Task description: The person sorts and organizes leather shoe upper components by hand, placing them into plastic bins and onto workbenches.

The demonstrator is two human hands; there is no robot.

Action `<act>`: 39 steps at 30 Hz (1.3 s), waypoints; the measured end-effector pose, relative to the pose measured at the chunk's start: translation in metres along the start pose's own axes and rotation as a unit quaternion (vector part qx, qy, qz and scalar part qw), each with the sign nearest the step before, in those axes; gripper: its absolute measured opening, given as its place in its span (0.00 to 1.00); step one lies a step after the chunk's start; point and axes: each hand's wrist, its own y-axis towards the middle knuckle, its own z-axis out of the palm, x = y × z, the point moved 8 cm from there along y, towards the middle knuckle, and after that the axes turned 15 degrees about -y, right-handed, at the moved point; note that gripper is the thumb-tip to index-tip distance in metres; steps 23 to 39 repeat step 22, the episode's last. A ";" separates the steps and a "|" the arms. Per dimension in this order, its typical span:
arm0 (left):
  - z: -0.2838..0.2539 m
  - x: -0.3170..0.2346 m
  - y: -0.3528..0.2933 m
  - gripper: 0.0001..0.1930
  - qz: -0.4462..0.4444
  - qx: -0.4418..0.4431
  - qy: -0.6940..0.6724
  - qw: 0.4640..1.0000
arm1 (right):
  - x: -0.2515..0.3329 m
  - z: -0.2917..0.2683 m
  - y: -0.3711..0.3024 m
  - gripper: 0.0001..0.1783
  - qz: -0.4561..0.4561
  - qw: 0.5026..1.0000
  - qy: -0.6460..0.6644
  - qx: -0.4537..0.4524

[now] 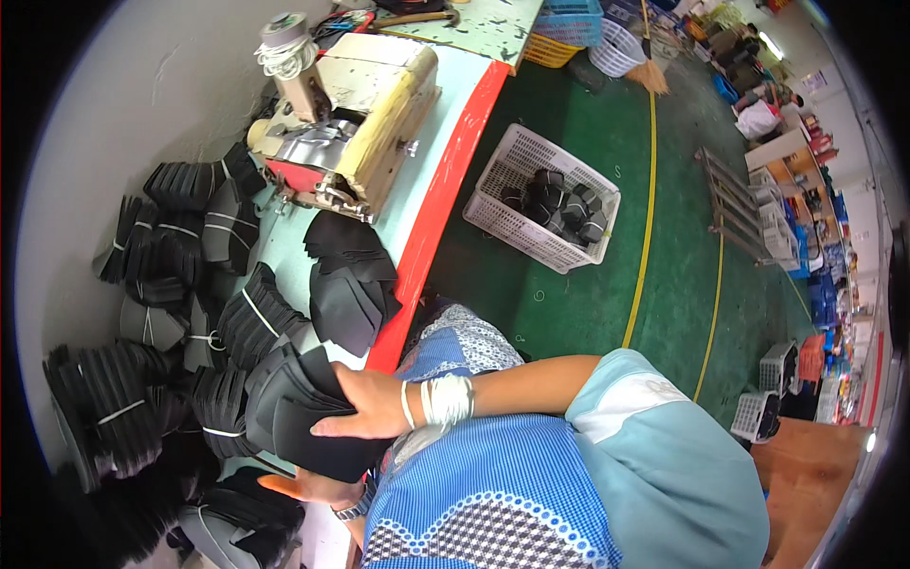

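A fanned stack of dark grey-black cut pieces (313, 425) lies between my hands at the table's near edge. My right hand (374, 403) grips it, thumb spread across the top piece. White rubber bands (445, 400) circle that wrist. Below, my left hand (322, 486) holds the stack's lower side; one orange-tipped digit sticks out and its other fingers are mostly hidden. It wears a wristwatch. Tied bundles of black pieces (118, 408) are heaped to the left. Loose black pieces (351, 303) lie farther up the table.
A worn cream machine (389, 81) with a thread spool (284, 43) stands on the red-edged table (455, 142). On the green floor, a white crate (512, 156) holds black bundles. Farther off are a broom (649, 76), stacked baskets (559, 28) and a metal cart (730, 204).
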 end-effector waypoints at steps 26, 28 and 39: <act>0.033 0.075 0.065 0.41 -0.459 0.182 0.067 0.867 | -0.007 -0.024 -0.049 0.35 -0.157 0.877 0.434 0.135; 0.033 0.075 0.065 0.41 -0.459 0.182 0.067 0.867 | -0.007 -0.024 -0.049 0.35 -0.157 0.877 0.434 0.135; 0.033 0.075 0.065 0.41 -0.459 0.182 0.067 0.867 | -0.007 -0.024 -0.049 0.35 -0.157 0.877 0.434 0.135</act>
